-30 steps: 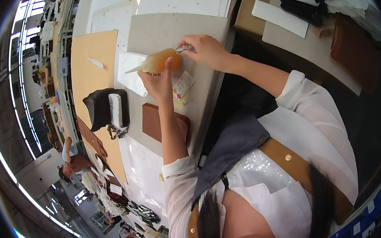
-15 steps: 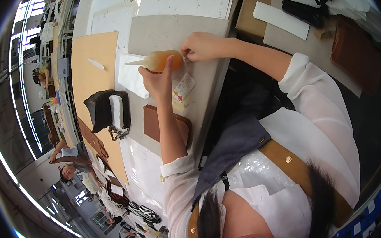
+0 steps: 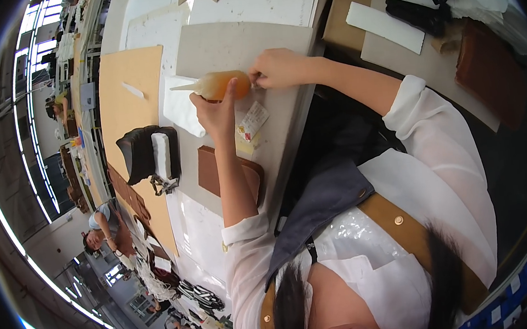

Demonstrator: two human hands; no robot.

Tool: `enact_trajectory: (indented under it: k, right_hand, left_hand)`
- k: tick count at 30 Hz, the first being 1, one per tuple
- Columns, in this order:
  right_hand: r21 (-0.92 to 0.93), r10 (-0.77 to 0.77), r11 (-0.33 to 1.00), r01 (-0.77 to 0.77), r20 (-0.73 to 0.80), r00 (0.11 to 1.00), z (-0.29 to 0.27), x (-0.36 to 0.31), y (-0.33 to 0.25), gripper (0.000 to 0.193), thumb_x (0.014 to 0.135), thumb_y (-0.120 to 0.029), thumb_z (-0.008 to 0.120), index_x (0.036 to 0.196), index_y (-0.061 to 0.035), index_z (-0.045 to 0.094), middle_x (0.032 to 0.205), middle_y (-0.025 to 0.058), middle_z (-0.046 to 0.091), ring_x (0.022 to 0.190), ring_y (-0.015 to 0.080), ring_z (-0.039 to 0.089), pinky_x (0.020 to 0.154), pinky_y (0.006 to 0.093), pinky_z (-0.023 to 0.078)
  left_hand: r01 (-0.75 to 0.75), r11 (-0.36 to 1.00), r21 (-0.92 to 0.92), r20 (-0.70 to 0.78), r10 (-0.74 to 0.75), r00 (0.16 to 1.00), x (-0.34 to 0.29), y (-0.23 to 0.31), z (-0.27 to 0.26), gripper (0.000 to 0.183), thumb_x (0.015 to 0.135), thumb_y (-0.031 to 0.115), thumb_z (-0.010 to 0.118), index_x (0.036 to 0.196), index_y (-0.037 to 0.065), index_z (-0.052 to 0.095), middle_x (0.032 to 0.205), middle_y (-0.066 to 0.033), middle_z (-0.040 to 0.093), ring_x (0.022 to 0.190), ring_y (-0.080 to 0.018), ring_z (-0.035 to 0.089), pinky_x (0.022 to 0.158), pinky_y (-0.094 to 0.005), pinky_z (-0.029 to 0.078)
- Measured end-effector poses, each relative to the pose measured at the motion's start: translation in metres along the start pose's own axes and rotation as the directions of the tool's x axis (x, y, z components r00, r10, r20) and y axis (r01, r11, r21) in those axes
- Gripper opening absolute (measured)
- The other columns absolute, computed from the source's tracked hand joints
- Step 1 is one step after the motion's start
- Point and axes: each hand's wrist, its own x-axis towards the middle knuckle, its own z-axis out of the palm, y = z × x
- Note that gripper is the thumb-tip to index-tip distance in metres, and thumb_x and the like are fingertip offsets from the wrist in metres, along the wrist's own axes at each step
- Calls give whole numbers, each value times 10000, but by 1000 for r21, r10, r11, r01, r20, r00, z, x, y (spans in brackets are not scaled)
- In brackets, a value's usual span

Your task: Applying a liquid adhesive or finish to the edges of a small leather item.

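My left hand (image 3: 215,113) is closed round a squeeze bottle (image 3: 226,84) of orange liquid, lying sideways with its pale nozzle pointing left. At the bottle's rounded base, my right hand (image 3: 277,69) has its fingers pinched together. Something small and pale shows at those fingertips, too small to name. Beneath the bottle lies a folded white sheet (image 3: 184,114). A printed paper slip (image 3: 253,121) is on the grey board (image 3: 247,44) just right of my left wrist. Brown leather pieces (image 3: 209,171) lie partly hidden under my left forearm.
A black curved leather piece (image 3: 136,154) with a white block (image 3: 161,154) stands left of my forearm. Farther left is a tan board (image 3: 133,69) with a white scrap. Boxes, a white strip (image 3: 386,27) and brown leather (image 3: 488,76) lie at right. A co-worker (image 3: 103,225) works at far left.
My right hand has shifted slightly down and left, its fingers still at the bottle's base. The left hand and bottle moved only a little left. The co-worker at far left has changed posture.
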Motion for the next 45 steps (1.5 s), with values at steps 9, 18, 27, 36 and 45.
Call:
enact_trajectory:
  k: [9, 18, 27, 36, 45]
  right_hand:
    - [-105, -39, 994, 27, -110, 993, 32, -4, -5, 144, 856, -136, 627, 946, -73, 721, 907, 125, 725, 842, 309, 693, 770, 422, 548]
    - [234, 23, 970, 65, -354, 935, 19, 14, -5, 130, 877, -120, 616, 945, -74, 717, 917, 98, 721, 829, 295, 683, 760, 392, 536]
    - [-221, -104, 970, 100, -6, 995, 8, 10, -2, 113, 851, -73, 602, 918, -62, 693, 920, 107, 706, 850, 311, 682, 742, 419, 535]
    - [-270, -323, 919, 287, -97, 942, 34, 19, 11, 84, 803, -86, 629, 860, -61, 686, 860, 104, 691, 853, 313, 682, 772, 422, 542]
    - [-31, -100, 995, 97, -120, 988, 19, 18, -3, 100, 813, -96, 620, 876, -66, 693, 875, 107, 702, 859, 322, 678, 778, 436, 532]
  left_hand:
    - [-15, 999, -36, 64, 18, 998, -2, 3, 2, 674, 777, 390, 872, 1201, -17, 543, 1031, -147, 699, 954, -245, 691, 851, -344, 533]
    - [122, 911, -393, 251, -21, 968, 0, -15, -9, 531, 849, 127, 817, 1258, -22, 513, 1175, -121, 638, 1077, -195, 643, 933, -323, 523]
    - [201, 879, -432, 383, -23, 923, 4, -18, -23, 552, 859, 84, 792, 1299, -11, 472, 1239, -122, 596, 1163, -204, 604, 992, -330, 492]
    - [212, 878, -430, 403, -24, 915, 5, -21, -23, 548, 869, 73, 778, 1313, -8, 468, 1249, -114, 602, 1174, -201, 599, 999, -335, 491]
    - [196, 864, -465, 388, 0, 921, 1, -27, -22, 555, 869, 83, 779, 1325, -5, 475, 1252, -106, 602, 1176, -203, 598, 1000, -335, 488]
